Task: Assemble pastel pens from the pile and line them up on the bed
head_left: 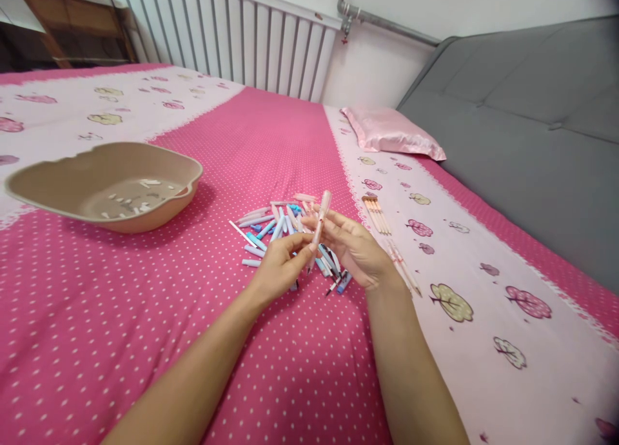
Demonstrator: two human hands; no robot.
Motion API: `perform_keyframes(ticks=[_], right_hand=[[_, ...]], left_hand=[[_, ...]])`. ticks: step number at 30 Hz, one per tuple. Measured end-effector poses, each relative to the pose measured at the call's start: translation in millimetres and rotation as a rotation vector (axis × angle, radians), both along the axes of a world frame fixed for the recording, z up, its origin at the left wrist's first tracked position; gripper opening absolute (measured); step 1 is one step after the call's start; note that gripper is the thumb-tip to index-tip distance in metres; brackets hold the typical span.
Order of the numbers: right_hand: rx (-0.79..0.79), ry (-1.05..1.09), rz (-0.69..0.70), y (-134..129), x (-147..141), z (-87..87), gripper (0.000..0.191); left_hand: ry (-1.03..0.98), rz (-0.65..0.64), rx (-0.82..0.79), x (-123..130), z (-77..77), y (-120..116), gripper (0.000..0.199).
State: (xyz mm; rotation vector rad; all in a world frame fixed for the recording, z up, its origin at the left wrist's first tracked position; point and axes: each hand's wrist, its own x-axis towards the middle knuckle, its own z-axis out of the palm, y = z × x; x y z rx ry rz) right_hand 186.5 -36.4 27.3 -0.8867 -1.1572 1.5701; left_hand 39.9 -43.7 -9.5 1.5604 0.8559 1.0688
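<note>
A pale pink pen (322, 211) stands slanted between my two hands, its dark tip pointing down. My left hand (284, 263) pinches its lower part between thumb and fingers. The fingers of my right hand (355, 245) close around its middle from the right. Beneath and behind my hands lies a loose pile of pens and caps (278, 224) in pink, white, pale blue and bright blue, partly hidden by my hands. To the right of my right hand, a few pink pens (405, 269) lie side by side on the bedspread.
A beige basin (140, 222) with small white pieces inside sits on the left. Several peach pens with brown ends (376, 214) lie in a row beyond my right hand. Farther back are a pink pillow (391, 133), a grey headboard (512, 90) and a white radiator (242, 39).
</note>
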Motion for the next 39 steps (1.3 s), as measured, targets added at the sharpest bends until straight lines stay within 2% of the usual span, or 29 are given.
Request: perform_keyframes(ticks=[5,10,19,27,30,33,36,39], right_hand=[[-0.012,0.019,0.028,0.5,2.3,-0.4,0.037],[0.004,-0.015,-0.041,1.0,1.9,-1.6,0.04],[0.033,-0.059,-0.119,1.3,1.0,-4.2,0.044],[-0.042,-0.027,-0.099,0.1,-2.6,-2.4,0.045],[-0.071,0.009,-0.079,-0.8,-3.0,-0.8,0.042],[-0.089,0.052,-0.049,-1.8,-2.0,0.4,0.038],[-0.096,0.064,-0.008,-2.3,-0.1,0.3,0.035],[-0.091,0.058,0.003,-2.0,1.7,0.0,0.033]], left_hand=[[0.015,-0.021,0.031,0.0,2.7,-0.6,0.03],[-0.017,-0.009,-0.004,1.7,5.5,-2.1,0.023],[-0.014,0.082,-0.052,2.1,1.5,-1.0,0.018],[-0.062,0.164,-0.181,4.0,4.8,-1.3,0.03],[-0.11,0.106,-0.21,3.0,7.2,-1.9,0.035],[-0.159,-0.044,-0.227,1.2,9.8,-4.2,0.035],[-0.245,-0.173,-0.328,-0.8,9.8,-6.8,0.037],[-0.305,-0.228,-0.418,-2.8,8.7,-7.9,0.034]])
